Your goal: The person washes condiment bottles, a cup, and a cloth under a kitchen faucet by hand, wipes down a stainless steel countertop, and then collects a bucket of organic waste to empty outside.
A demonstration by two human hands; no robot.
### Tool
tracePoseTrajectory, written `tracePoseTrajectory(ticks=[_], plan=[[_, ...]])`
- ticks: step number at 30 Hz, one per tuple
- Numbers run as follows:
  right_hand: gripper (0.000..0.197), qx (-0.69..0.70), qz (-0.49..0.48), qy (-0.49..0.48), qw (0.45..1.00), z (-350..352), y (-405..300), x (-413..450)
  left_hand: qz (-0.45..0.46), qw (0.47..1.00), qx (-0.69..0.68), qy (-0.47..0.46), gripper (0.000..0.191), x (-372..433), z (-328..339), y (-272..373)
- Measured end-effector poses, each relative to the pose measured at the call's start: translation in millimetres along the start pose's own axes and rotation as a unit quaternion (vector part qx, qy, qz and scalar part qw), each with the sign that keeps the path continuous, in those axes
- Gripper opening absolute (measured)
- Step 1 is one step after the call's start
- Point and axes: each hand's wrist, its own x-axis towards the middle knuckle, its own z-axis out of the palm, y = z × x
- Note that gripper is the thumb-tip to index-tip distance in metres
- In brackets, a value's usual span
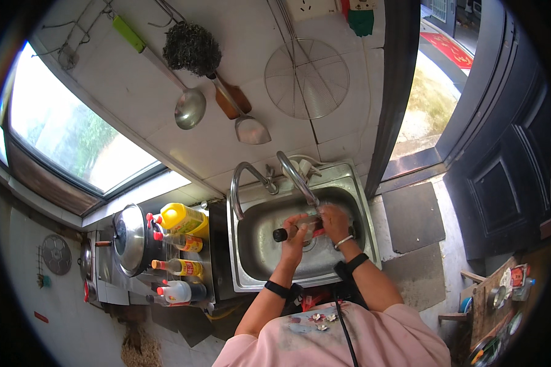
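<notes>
Over the stainless steel sink (266, 270), my left hand (295, 238) is closed around a bottle (308, 223) with a black cap, which lies sideways with the cap to the left. My right hand (334, 222) is at the bottle's other end, just below the spout of a curved chrome faucet (296, 176); its fingers are blurred, and whether they grip the bottle is unclear. A second curved faucet (245, 172) arches over the sink's left side. Something dark lies in the basin by my right wrist, mostly hidden.
Left of the sink stand a yellow jug (183, 218), several sauce bottles (183, 267) and a lidded pot (131, 241). A ladle (190, 108), a spatula (252, 130) and a wire strainer (306, 78) hang on the wall. A wooden table (486, 298) holding items stands at the lower right, beyond floor mats (413, 218).
</notes>
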Motion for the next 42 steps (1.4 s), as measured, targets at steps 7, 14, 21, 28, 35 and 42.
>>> tracePoseTrajectory(ticks=[7, 14, 21, 28, 35, 42], plan=[[0.013, 0.005, -0.091, -0.062, 0.994, -3, -21, 10, 0.028, 0.998, 0.034, -0.033, 0.031, 5, 8, 9], [0.009, -0.099, -0.104, -0.134, 0.98, -1, 91, 10, 0.11, 0.983, 0.142, -0.033, 0.03, 34, 31, -8], [0.016, 0.358, 0.4, -0.126, 0.834, -17, 77, 54, 0.144, 0.987, 0.076, -0.007, 0.029, 44, 39, -13], [0.035, 0.325, 0.411, -0.15, 0.838, -13, 65, 99, 0.169, 0.97, 0.176, 0.005, 0.033, 36, 25, -26], [0.061, 0.413, 0.405, -0.197, 0.792, 10, 79, 115, 0.247, 0.945, 0.212, -0.031, 0.031, 18, 22, -12], [0.059, 0.45, 0.42, -0.225, 0.756, 35, 74, 122, 0.109, 0.97, 0.171, 0.13, 0.026, -23, -21, 3]])
